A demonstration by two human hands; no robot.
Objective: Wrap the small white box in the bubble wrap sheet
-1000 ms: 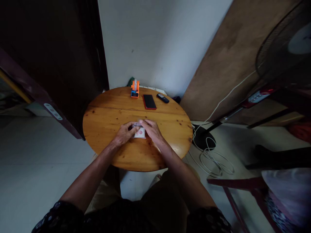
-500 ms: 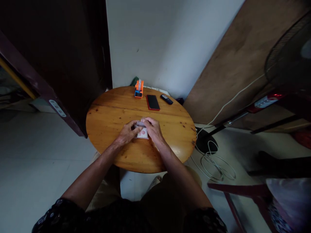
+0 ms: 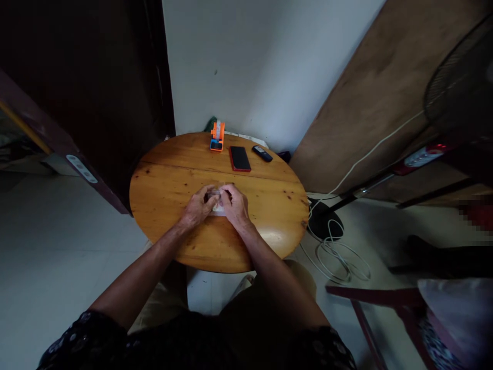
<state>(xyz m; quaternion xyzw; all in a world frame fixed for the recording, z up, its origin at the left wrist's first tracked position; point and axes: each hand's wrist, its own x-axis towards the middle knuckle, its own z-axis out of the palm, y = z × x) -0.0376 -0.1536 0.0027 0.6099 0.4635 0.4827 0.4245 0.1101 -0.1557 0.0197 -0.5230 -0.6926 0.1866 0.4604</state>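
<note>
My left hand and my right hand meet at the middle of a round wooden table. Both hands close on a small whitish packet lying on the tabletop. Only a sliver of the packet shows between the fingers; what it is I cannot make out. The fingers of both hands are curled and pressed together over it.
At the table's far edge stand a small orange and blue object, a dark phone in a red case and a small black handset. A fan stand with coiled white cable is on the floor at right. A dark door is at left.
My hands have drawn closer together over the packet, so less of its red-marked face shows. The view has shifted slightly.
</note>
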